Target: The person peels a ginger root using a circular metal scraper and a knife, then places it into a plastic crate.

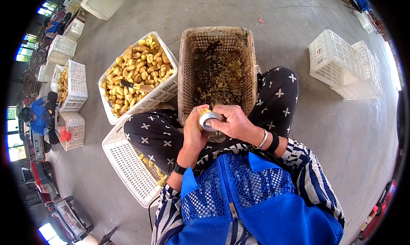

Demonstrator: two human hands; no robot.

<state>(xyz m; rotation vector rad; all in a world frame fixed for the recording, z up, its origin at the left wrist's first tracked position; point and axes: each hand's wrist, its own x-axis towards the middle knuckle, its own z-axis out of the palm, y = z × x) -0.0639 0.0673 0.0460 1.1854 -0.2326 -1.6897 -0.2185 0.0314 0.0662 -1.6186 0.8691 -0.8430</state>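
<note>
L grip [193,132] is wrapped round a ginger pc [202,111] at the brown crate's [184,65] near end, R grip [232,122] holding a silver ring-shaped tool [207,115] against it. Prob lots left tbh: big ginger pile [136,70] left of that crate, only some yellow bits [148,161] visible near-left.

Silver ring [210,115] partly hides yellow piece [202,112]; blue vest [282,219] cut off below

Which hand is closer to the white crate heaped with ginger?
Left. The left hand is below and right of the white crate in the picture; the right hand is farther right, past the left one.
</note>
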